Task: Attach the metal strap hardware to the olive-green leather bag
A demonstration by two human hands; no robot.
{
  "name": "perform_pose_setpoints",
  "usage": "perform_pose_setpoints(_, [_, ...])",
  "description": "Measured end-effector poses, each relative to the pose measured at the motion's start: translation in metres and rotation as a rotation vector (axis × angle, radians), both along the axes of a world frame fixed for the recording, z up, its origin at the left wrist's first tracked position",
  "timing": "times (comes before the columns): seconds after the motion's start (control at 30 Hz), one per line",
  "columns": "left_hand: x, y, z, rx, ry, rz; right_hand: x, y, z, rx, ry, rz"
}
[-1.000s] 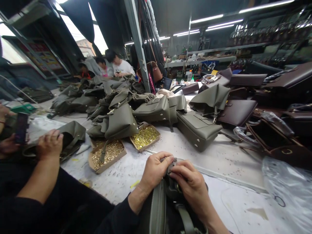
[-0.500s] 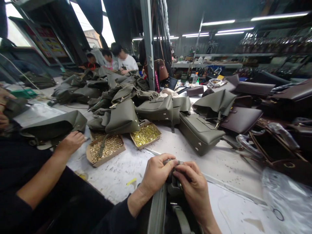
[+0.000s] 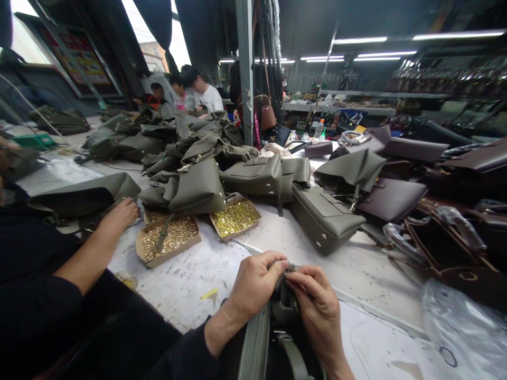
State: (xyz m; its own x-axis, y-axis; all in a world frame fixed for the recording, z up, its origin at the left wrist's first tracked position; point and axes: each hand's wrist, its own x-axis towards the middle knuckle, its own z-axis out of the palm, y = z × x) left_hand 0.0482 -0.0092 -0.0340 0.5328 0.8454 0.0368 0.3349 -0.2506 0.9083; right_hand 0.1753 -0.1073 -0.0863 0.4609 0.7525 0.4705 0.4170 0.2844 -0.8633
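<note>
An olive-green leather handbag (image 3: 254, 345) is close in front of me at the lower middle, partly cut off by the bottom of the view. My left hand (image 3: 257, 282) pinches the bag's upper part, thumb pressed against the bent fingers. Close beside it, my right hand (image 3: 319, 303) is closed on the same spot, fingertips nearly meeting the left thumb. Whatever small piece lies between the fingertips is hidden. Below the hands a curved olive strap (image 3: 293, 356) crosses the dark opening of the bag.
Cardboard trays of gold-coloured metal bits (image 3: 170, 237) and yellow-gold pieces (image 3: 234, 217) stand on the white table (image 3: 182, 290). At left a co-worker's hand (image 3: 122, 212) touches another olive bag (image 3: 87, 192). Olive bags (image 3: 327, 216) pile beyond; dark brown bags (image 3: 396, 198) and clear plastic (image 3: 459, 327) lie right.
Both my hands stay at the same place on the handbag, with only slight finger movement. The co-worker's forearm at left has shifted a little. The view has tilted slightly.
</note>
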Motion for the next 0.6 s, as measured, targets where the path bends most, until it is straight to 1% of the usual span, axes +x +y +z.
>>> perform_pose_setpoints(0.17, [0.0013, -0.0054, 0.0021, 0.068, 0.075, 0.007, 0.0043, -0.0027, -0.0071, -0.023, 0.102, -0.012])
perform_pose_setpoints(0.3, [0.0035, -0.0071, 0.0012, 0.108, 0.081, 0.004, 0.0071, -0.0038, -0.0101, -0.052, 0.153, -0.022])
perform_pose_setpoints(0.43, [0.0043, -0.0075, 0.0014, 0.104, 0.075, 0.009, 0.0071, -0.0037, -0.0079, -0.085, 0.160, -0.025])
perform_pose_setpoints(0.6, [0.0012, -0.0074, 0.0010, 0.109, 0.069, -0.015, 0.0048, -0.0022, -0.0021, -0.130, 0.130, -0.055])
